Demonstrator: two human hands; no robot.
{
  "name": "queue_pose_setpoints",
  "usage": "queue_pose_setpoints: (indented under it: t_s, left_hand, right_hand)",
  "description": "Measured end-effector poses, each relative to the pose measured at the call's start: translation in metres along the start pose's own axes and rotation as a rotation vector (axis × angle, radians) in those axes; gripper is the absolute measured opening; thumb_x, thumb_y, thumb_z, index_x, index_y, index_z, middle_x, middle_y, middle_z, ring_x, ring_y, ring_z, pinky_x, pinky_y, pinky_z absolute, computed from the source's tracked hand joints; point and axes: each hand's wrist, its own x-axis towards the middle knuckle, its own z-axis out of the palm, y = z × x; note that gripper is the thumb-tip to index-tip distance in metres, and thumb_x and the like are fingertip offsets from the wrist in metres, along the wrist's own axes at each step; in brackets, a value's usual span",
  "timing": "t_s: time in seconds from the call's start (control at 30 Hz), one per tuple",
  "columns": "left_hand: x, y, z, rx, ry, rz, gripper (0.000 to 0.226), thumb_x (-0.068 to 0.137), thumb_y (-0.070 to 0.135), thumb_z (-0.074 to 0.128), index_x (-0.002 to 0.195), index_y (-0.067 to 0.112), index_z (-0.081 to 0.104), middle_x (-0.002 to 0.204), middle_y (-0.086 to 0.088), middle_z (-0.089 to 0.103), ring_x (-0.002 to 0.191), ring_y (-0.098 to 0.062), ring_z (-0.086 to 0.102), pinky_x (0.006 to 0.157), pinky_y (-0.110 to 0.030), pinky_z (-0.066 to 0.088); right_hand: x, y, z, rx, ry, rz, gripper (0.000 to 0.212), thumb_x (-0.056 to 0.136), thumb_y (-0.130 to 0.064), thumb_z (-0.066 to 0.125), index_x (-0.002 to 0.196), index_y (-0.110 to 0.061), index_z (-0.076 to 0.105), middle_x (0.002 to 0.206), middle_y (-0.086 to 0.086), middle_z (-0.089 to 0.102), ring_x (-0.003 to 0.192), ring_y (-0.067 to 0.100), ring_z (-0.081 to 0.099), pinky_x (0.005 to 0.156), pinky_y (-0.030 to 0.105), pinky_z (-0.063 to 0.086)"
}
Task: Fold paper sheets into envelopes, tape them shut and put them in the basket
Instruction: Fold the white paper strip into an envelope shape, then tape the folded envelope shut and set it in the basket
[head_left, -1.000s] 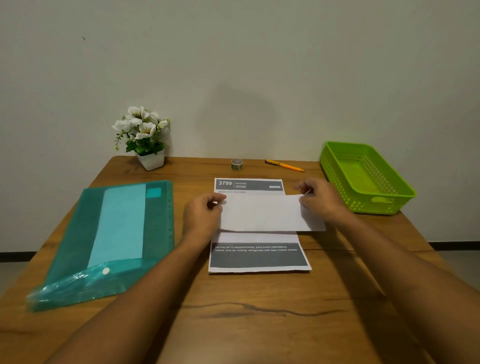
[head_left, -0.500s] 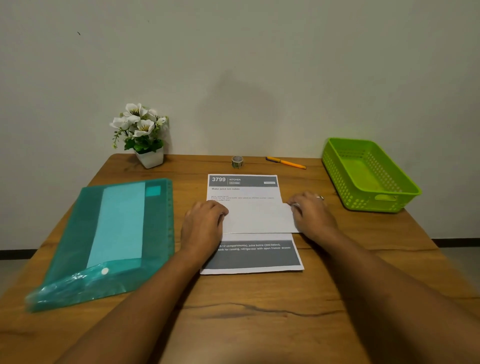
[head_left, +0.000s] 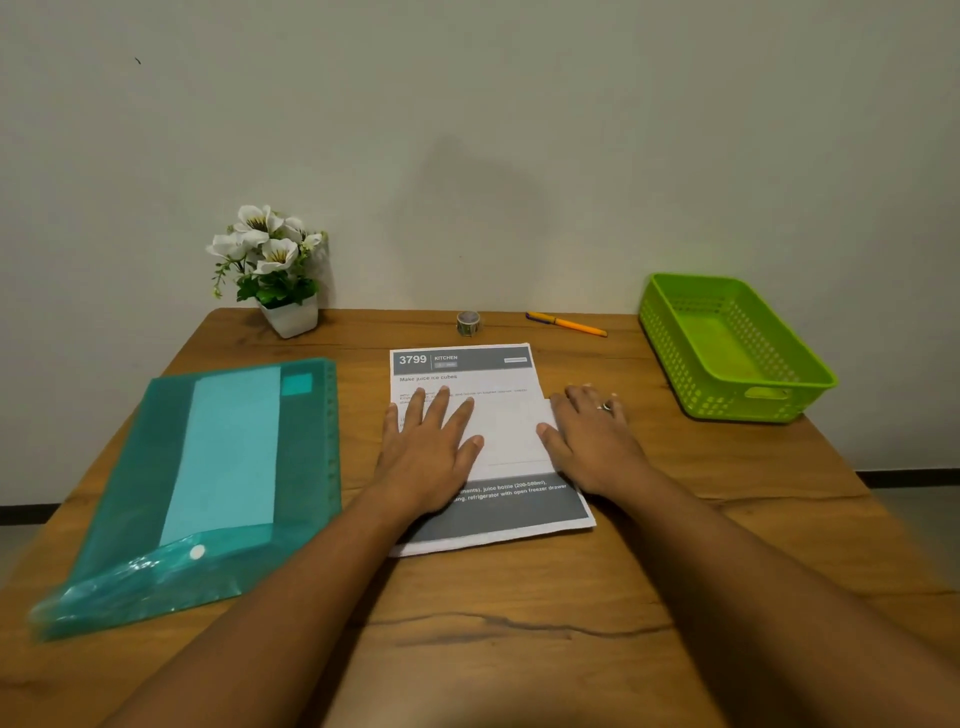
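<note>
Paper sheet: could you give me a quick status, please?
Hands: left hand, right hand pressing folded paper flat. Untouched: tape roll, basket. Nothing in the way.

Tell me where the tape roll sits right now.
In the head view, the tape roll stands at the far edge of the table, just beyond the sheet and left of the pen.

Basket (head_left: 670, 332): lime green, perforated walls. Paper sheet (head_left: 511, 431): white, grey printed bands. Folder (head_left: 119, 499): translucent teal. Pen (head_left: 569, 323): orange. Flowers (head_left: 262, 241): white, green leaves, white pot. Counter (head_left: 519, 634): brown wood grain.
</note>
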Motion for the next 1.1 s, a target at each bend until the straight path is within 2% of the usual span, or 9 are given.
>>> queue_pose_setpoints:
  t_s: [0.13,0.3,0.43,0.63,0.77,0.87,0.97,1.03,1.1]
  left_hand:
    - [0.005,-0.003,0.01,0.045,-0.002,0.005,0.066,0.103,0.063,0.007,0.163,0.036,0.002,0.172,-0.001,-0.005,0.158,-0.029,-0.01,0.124,-0.06,-0.003]
    - [0.004,-0.003,0.011,0.063,0.027,0.002,0.062,0.105,0.056,0.006,0.163,0.037,0.001,0.172,0.0,-0.004,0.158,-0.028,-0.008,0.125,-0.058,-0.001]
    - [0.004,-0.003,0.009,0.064,0.022,0.004,0.061,0.106,0.054,0.009,0.163,0.036,0.002,0.172,0.0,-0.003,0.158,-0.028,-0.007,0.125,-0.058,0.0]
    - [0.002,-0.003,0.006,0.054,0.004,0.007,0.06,0.107,0.053,0.011,0.163,0.036,0.002,0.172,0.0,-0.003,0.158,-0.028,-0.008,0.125,-0.057,-0.001]
    - [0.003,-0.002,0.003,0.05,-0.027,0.008,0.06,0.107,0.054,0.011,0.164,0.035,0.003,0.172,0.0,-0.003,0.158,-0.028,-0.007,0.125,-0.058,0.0]
    - [0.012,-0.006,-0.005,0.043,0.049,0.005,0.059,0.106,0.053,0.02,0.161,0.03,0.023,0.169,-0.004,0.021,0.154,-0.03,0.016,0.123,-0.058,0.015]
    - [0.039,-0.01,-0.02,-0.023,0.25,-0.016,0.047,0.103,0.049,0.036,0.142,0.027,0.05,0.144,-0.003,0.053,0.13,-0.025,0.045,0.107,-0.051,0.038]
    - [0.069,-0.013,-0.032,-0.092,0.313,-0.043,0.038,0.101,0.043,0.044,0.133,0.027,0.057,0.128,-0.001,0.061,0.117,-0.023,0.052,0.098,-0.046,0.043]
    - [0.103,-0.015,-0.042,-0.107,0.301,-0.062,0.036,0.101,0.036,0.049,0.134,0.023,0.057,0.118,-0.004,0.067,0.109,-0.026,0.058,0.086,-0.043,0.046]
  right_hand:
    - [0.001,-0.035,-0.001,0.054,-0.038,-0.099,0.07,0.108,-0.055,0.022,0.164,-0.012,0.019,0.172,0.012,0.014,0.16,0.03,0.006,0.128,0.054,0.002]
    - [0.008,-0.07,0.013,0.099,-0.041,-0.18,0.062,0.111,-0.045,0.022,0.165,-0.013,0.016,0.173,0.008,0.012,0.16,0.025,0.006,0.128,0.047,0.004]
    - [0.006,-0.045,0.015,0.084,-0.043,-0.157,0.066,0.111,-0.047,0.021,0.166,-0.013,0.01,0.174,0.006,0.006,0.16,0.023,0.002,0.129,0.045,0.002]
    - [0.0,0.022,0.008,0.031,-0.074,0.024,0.072,0.109,-0.056,0.016,0.166,-0.013,0.006,0.174,0.006,0.004,0.16,0.023,-0.001,0.128,0.047,0.002]
    - [0.001,0.03,0.012,0.026,-0.072,0.037,0.073,0.108,-0.057,0.014,0.166,-0.014,0.005,0.174,0.005,0.003,0.16,0.022,-0.002,0.128,0.047,0.002]
    - [0.002,0.03,0.015,0.026,-0.048,0.036,0.074,0.107,-0.057,0.013,0.166,-0.014,0.006,0.174,0.004,0.004,0.16,0.021,0.0,0.128,0.047,0.002]
    - [0.003,0.031,0.018,0.026,-0.031,0.042,0.074,0.107,-0.058,0.012,0.166,-0.015,0.006,0.174,0.003,0.004,0.16,0.02,0.0,0.128,0.046,0.001]
    - [0.002,0.032,0.019,0.026,-0.021,0.04,0.074,0.106,-0.058,0.011,0.166,-0.015,0.006,0.174,0.002,0.004,0.16,0.02,0.0,0.128,0.045,0.0]
    - [0.002,0.032,0.02,0.024,-0.01,0.041,0.075,0.105,-0.059,0.01,0.166,-0.016,0.006,0.174,0.002,0.005,0.16,0.02,0.0,0.128,0.045,0.0]
